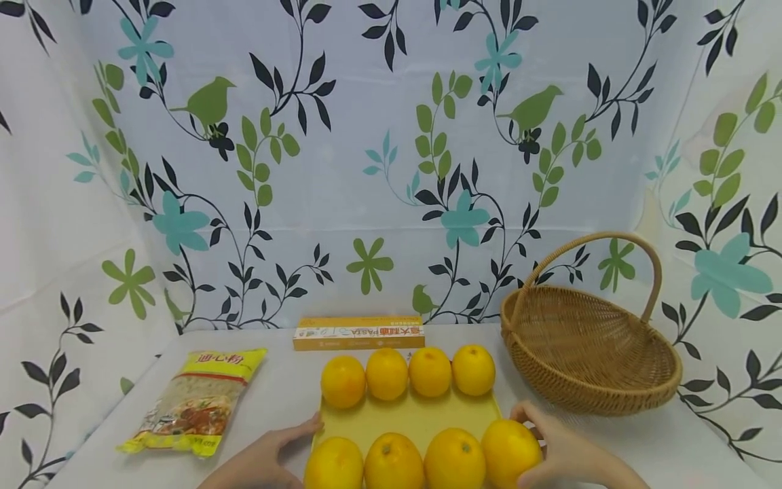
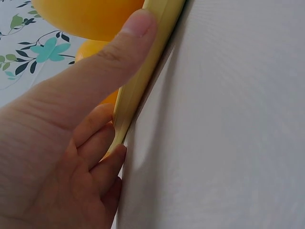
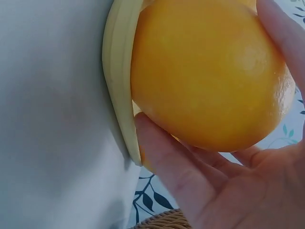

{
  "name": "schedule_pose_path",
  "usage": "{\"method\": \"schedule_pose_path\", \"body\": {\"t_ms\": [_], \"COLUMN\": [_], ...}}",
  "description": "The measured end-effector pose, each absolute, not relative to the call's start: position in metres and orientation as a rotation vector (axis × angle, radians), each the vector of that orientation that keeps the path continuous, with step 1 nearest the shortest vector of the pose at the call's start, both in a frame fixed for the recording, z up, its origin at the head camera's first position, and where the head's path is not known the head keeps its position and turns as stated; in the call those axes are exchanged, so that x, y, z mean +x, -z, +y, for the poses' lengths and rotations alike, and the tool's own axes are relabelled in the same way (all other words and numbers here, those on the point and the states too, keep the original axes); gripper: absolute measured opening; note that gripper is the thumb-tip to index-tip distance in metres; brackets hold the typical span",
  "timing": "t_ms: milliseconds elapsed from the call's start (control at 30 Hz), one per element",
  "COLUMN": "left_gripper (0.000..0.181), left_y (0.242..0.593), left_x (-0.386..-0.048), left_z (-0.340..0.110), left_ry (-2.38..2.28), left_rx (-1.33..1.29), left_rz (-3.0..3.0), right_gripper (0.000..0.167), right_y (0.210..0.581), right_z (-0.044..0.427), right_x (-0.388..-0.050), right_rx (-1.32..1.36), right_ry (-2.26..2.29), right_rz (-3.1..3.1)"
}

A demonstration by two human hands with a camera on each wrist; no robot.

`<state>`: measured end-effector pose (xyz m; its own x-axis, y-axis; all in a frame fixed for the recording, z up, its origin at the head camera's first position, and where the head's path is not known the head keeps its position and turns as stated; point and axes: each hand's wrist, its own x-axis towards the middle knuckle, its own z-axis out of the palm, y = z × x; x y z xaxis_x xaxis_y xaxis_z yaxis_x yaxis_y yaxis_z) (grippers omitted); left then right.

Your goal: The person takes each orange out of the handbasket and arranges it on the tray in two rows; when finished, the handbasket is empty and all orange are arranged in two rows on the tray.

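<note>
A shallow yellow tray point(image 1: 406, 418) on the white table bears a back row of several oranges point(image 1: 386, 374) and a front row of several more. At the right end of the front row, my right hand point(image 1: 557, 448) holds an orange point(image 1: 510, 451) between thumb and fingers. The right wrist view shows that orange point(image 3: 209, 76) beside the tray's rim point(image 3: 119, 71). My left hand point(image 1: 269, 454) rests against the tray's left side. In the left wrist view its thumb point(image 2: 128, 43) lies along the tray's rim point(image 2: 138, 88), the other fingers lightly bent near the rim's far end.
A wicker basket point(image 1: 586, 394) with a tall handle stands at the right. Behind the tray lies an orange and white pasta box point(image 1: 358, 333). A yellow-topped food bag point(image 1: 198, 401) lies at the left. A patterned cloth point(image 1: 366, 170) hangs behind the table.
</note>
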<state>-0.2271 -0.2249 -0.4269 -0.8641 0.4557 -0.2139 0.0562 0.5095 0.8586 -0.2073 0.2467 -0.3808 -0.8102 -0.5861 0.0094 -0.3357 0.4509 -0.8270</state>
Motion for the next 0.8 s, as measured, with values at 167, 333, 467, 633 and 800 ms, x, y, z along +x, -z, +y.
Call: {"method": "schedule_pose_path", "body": {"t_ms": [167, 333, 467, 633, 800], "left_gripper": [0.087, 0.091, 0.091, 0.092, 0.087], "left_y": [0.426, 0.426, 0.424, 0.424, 0.415], "left_x": [-0.225, -0.219, -0.219, -0.221, -0.218], "left_z": [-0.230, -0.232, -0.233, -0.232, -0.235], "left_ry": [-1.298, -1.272, -1.281, -1.290, -1.184], "left_rx": [0.417, 0.348, 0.338, 0.335, 0.379], "left_rz": [2.360, 2.376, 2.375, 2.369, 2.437], "right_gripper": [0.080, 0.079, 0.078, 0.079, 0.067], "right_y": [0.383, 0.383, 0.382, 0.382, 0.383], "right_z": [0.234, 0.224, 0.227, 0.234, 0.237], "right_x": [-0.206, -0.202, -0.208, -0.217, -0.220], "right_rx": [-0.680, -0.527, -0.600, -0.854, -1.075], "right_ry": [1.287, 1.323, 1.282, 1.212, 1.328], "right_rz": [2.437, 2.357, 2.373, 2.436, 2.475]}}
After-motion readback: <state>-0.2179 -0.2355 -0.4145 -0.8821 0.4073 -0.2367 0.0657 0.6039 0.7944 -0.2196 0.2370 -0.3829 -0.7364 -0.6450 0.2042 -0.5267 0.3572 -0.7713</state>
